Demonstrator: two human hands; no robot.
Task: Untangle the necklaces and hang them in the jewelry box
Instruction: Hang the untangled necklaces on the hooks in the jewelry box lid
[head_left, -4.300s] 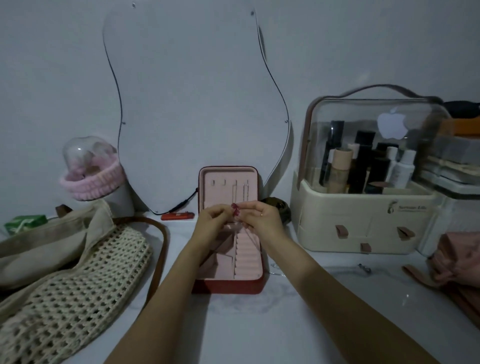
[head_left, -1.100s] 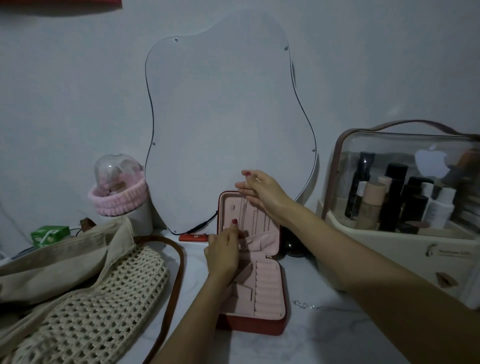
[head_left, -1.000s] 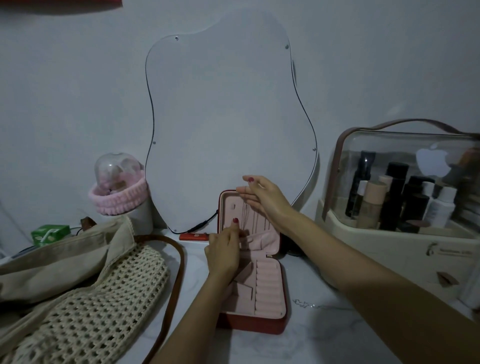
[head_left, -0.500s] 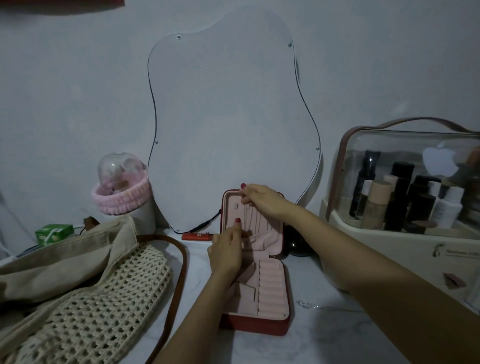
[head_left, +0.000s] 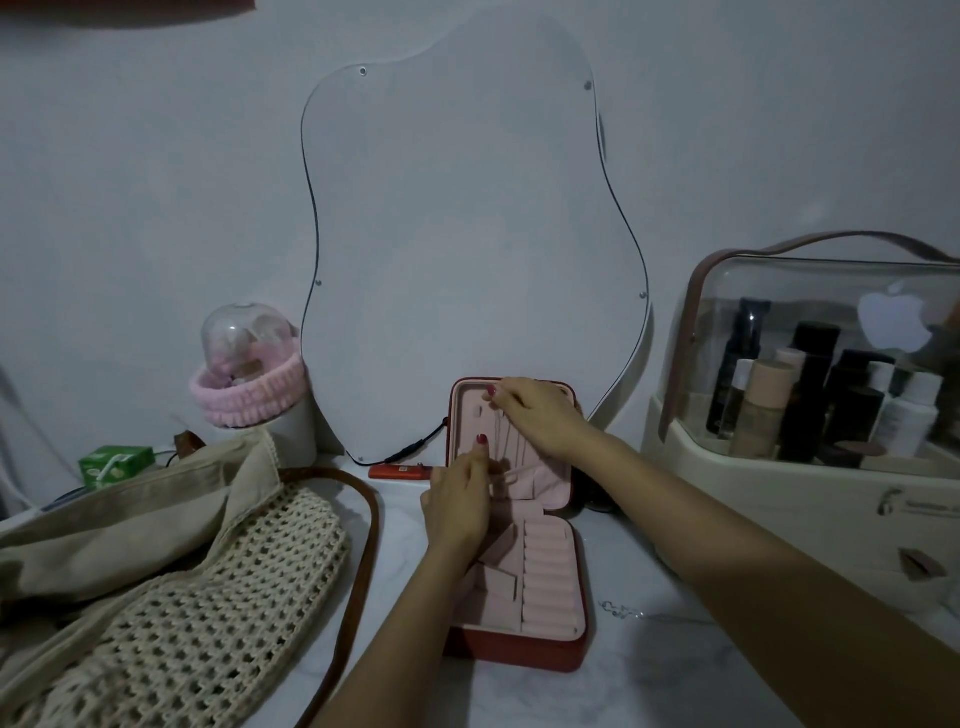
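Right hand (head_left: 540, 415) at top edge of upright jewelry box (head_left: 519, 639) lid, fingertips pinching thin necklace (head_left: 500, 431) up by hooks, likely to hang it; left hand (head_left: 460, 499) lower, fingers curled at chain, steadying; second chain (head_left: 621, 609) on table beside box.

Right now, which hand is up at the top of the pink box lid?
The right hand. It pinches at the top edge of the jewelry box lid, while the left hand sits lower, near the lid's pocket.
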